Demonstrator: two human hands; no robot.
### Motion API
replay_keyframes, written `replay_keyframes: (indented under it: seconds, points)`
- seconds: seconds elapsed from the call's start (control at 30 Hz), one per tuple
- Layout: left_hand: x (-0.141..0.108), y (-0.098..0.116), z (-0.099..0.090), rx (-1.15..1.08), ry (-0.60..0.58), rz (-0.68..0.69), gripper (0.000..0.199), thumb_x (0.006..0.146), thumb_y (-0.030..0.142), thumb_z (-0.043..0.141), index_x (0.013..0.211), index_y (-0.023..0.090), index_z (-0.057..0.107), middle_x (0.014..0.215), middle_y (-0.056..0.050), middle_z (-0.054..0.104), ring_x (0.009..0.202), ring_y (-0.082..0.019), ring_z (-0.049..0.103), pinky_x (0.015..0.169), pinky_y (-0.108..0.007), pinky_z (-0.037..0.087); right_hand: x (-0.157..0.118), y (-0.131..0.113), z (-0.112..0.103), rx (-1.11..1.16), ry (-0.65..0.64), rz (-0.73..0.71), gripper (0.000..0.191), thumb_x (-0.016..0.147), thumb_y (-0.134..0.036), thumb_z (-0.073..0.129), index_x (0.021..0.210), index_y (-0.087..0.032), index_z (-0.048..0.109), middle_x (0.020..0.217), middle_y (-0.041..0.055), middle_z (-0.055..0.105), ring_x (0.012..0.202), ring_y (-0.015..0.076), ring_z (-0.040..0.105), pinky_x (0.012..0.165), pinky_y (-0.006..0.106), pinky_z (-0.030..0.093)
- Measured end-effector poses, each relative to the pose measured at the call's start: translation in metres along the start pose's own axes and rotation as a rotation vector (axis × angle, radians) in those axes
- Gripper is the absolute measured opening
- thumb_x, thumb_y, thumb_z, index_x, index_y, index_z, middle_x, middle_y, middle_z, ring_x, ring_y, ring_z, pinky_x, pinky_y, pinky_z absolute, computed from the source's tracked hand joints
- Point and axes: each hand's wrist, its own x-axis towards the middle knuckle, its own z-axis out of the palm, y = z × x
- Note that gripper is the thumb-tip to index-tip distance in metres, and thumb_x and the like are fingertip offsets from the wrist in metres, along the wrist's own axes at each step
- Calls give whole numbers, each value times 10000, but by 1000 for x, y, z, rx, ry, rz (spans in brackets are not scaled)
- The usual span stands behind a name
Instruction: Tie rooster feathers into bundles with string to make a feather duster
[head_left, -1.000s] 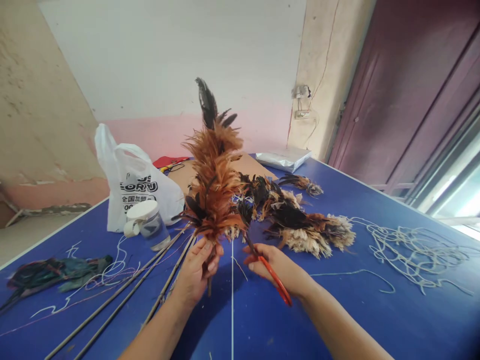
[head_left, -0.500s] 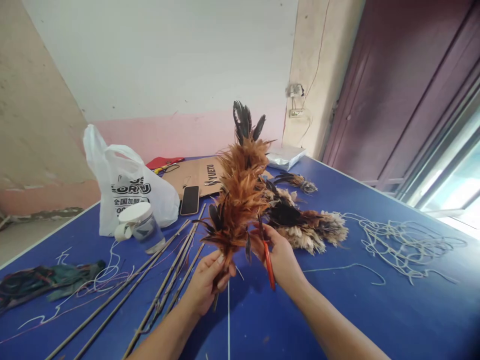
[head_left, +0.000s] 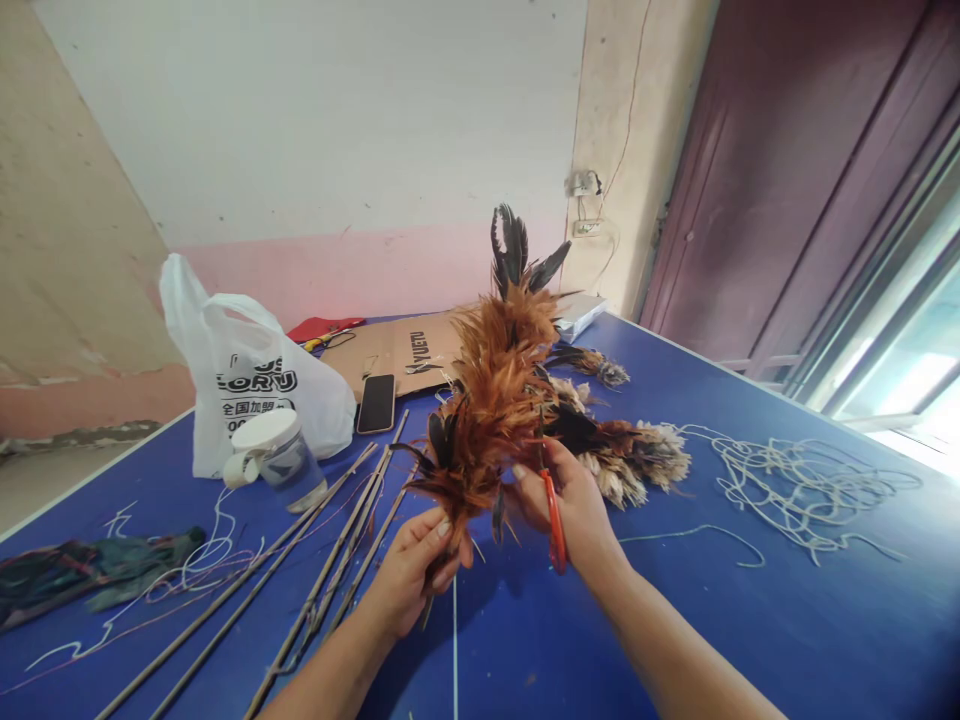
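From where I stand, taking twelve o'clock as the far edge and the two hands as the middle of the dial, the left hand is closed round the base of a rust-brown, black-tipped feather duster, thumb and fingers wrapped tight with no gap. The duster rises over the middle of the blue table with a white centre line, its black tip leaning between twelve and one.

The right hand has its fingers curled around red-handled, dark-bladed scissors, just beside the duster's lower feathers at three — whether fingertips touch plumes, or how far the blades are parted, I can't tell.

At two o'clock lie bundles of black, brown and cream feathers; farther out, at three, a loose tangle of pale string. Thin brown wooden sticks point in from eight. Toward ten, a white-topped cup with a handle stands before a white plastic bag with black lettering — a black-screened phone lies at eleven.
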Motion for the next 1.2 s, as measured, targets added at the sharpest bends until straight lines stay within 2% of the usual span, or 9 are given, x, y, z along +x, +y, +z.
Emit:
replay_keyframes:
  seconds: [0.1,0.27,0.43,0.5,0.67,0.77,0.83,1.03,1.2]
  points:
    - [1,0,-1,-3,-6,-3,291,803,380,506,715,109,564,556,-17,521,361,-13,260,369,-171,138,1,-5,-2,3,49,7,388,671,-382,633,984,-158,588,764,39,633,630,138,545,578,250,459]
    - [0,0,0,3,-11,-16,291,805,377,503,701,109,549,575,-29,547,361,-12,271,369,-170,141,2,-12,-5,58,27,144,375,676,-455,616,883,-143,589,566,-6,540,450,98,449,403,212,372]
    - [-1,4,0,-41,-13,-16,283,772,387,550,712,110,550,577,-22,544,357,-8,275,363,-168,137,8,-1,-8,173,126,50,422,719,-393,592,1073,-169,543,855,59,632,742,161,580,637,257,460]
    - [0,7,-1,-60,14,-9,267,777,375,546,720,114,543,565,-13,533,351,-6,268,357,-164,134,11,7,-8,218,123,104,450,719,-383,585,1102,-154,528,882,74,633,716,162,582,618,266,457]
    - [1,15,-7,-82,102,58,211,785,342,539,745,136,513,563,11,519,339,-8,261,343,-156,141,7,12,-5,41,-214,211,371,712,-288,575,1054,-147,560,748,21,624,567,113,526,531,231,414]
    - [1,16,-9,-83,116,92,194,804,332,512,751,146,491,576,17,524,339,-7,250,343,-151,158,0,9,0,-61,-436,222,347,682,-208,573,1022,-145,584,783,21,632,623,121,543,565,227,416]
    - [1,15,-9,-76,102,88,166,814,318,496,793,154,494,582,18,529,341,-8,256,345,-147,164,-3,7,3,-104,-490,205,351,657,-181,575,1006,-151,596,832,27,637,667,134,560,606,239,428]
    - [2,4,-7,-41,8,40,201,823,330,476,919,157,509,592,-11,554,338,-14,263,341,-152,142,4,1,0,-16,-221,106,359,706,-226,533,1055,-150,566,854,32,637,722,139,562,685,255,435]
    - [1,0,-8,-9,-41,-3,252,807,364,498,947,156,523,586,-23,561,338,-10,252,343,-152,116,9,-3,-11,11,-52,101,307,699,-235,543,989,-146,593,620,-30,568,507,90,455,491,208,369]
